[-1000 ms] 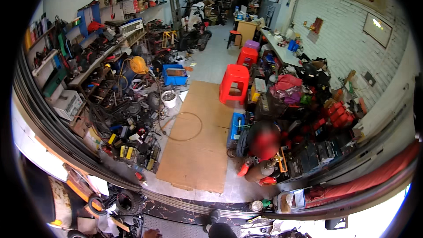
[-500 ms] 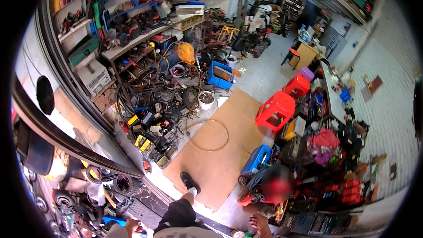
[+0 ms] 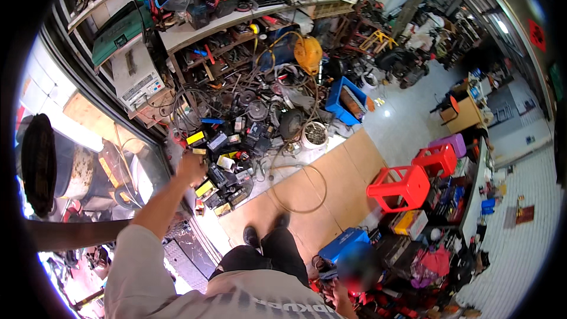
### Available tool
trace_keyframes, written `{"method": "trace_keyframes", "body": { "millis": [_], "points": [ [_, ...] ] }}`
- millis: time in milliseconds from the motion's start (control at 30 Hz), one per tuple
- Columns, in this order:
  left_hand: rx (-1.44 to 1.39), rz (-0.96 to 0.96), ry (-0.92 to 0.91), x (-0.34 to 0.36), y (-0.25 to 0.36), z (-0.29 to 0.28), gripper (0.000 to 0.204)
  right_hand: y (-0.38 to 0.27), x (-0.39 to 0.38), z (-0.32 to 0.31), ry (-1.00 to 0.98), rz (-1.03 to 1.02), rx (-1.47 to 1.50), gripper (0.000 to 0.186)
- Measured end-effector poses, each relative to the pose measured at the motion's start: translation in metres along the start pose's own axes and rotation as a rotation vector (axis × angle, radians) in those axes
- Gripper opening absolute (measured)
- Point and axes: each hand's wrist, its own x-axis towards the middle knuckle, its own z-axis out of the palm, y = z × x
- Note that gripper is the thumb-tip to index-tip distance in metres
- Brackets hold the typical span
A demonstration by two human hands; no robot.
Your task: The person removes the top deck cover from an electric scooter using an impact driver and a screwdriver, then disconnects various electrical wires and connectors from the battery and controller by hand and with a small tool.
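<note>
Here, one cluttered workshop corner, seen from above.

Left hand [image 3: 190, 168]: raised on an outstretched arm, at the near edge of a heap of batteries [image 3: 221, 171], yellow-and-black and grey blocks piled on the floor. It appears to touch or hover over the topmost yellow one; fingers curl loosely, but whether they have closed on anything cannot be told.

Right hand [image 3: 338, 293]: low at the picture's bottom edge, well apart from the heap, partly hidden; its grip cannot be told either.

Around the heap: a white bucket [image 3: 314, 134] just beyond it; a loop of cable [image 3: 298, 186] lying on the cardboard sheet [image 3: 331, 177] beside it; tangled wires and round metal parts behind; a blue crate [image 3: 348, 99] further back; a red stool [image 3: 400, 188] well to the far side of the cardboard. The person's black shoes [image 3: 253, 236] stand near the heap, on the cardboard's corner.

Risks, as judged: the heap is loosely stacked, so pulling one block could slide its neighbours. The cable loop lies close to the feet and could catch a shoe. The long reach leaves the hold weak if the block is heavy.
</note>
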Motion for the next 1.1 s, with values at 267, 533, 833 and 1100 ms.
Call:
{"method": "trace_keyframes", "body": {
  "millis": [267,533,833,1100],
  "points": [
    [0.166,-0.133,0.665,0.242,0.047,-0.224,0.055,-0.355,0.084,0.14,-0.059,-0.001,-0.087,0.036],
    [0.286,-0.174,0.693,0.371,0.007,-0.302,0.059,-0.646,0.193,0.338,-0.167,-0.399,-0.37,0.034],
    [0.615,0.26,0.753,0.397,-0.063,-0.293,0.097,-0.866,0.289,0.659,-0.422,-0.378,-0.323,0.028],
    [0.694,0.22,0.615,0.39,-0.087,-0.285,0.1,-0.966,0.383,0.901,-0.862,-0.418,0.159,0.029]
  ]
}}
